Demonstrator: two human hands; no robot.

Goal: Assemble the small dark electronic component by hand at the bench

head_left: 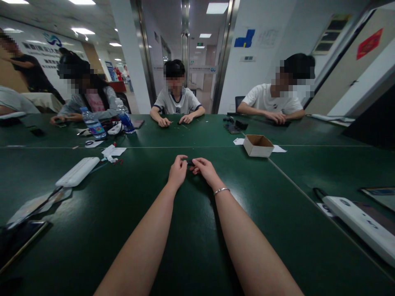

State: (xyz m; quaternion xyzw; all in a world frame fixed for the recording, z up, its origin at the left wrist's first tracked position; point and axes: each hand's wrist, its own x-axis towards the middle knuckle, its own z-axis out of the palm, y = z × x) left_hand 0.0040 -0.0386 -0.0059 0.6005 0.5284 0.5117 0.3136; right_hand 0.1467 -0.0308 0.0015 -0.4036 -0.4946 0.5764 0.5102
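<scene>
Both my arms reach out over the dark green table [191, 230]. Between my fingertips is a small black object [190, 163], too small to make out its kind. My left hand [178, 170] has its fingers curled around the object's left end. With thumb and finger together, my right hand [203, 169] pinches its right end. The hands are close together, just above the tabletop, and a silver bracelet [221, 190] circles my right wrist. Much of the object is hidden by my fingers.
An open cardboard box [258, 150] stands ahead to the right. White power banks or similar devices lie left [78, 172] and right [361, 224]. Two bottles, one a water bottle [93, 123], stand at the far left. Several people sit across the table.
</scene>
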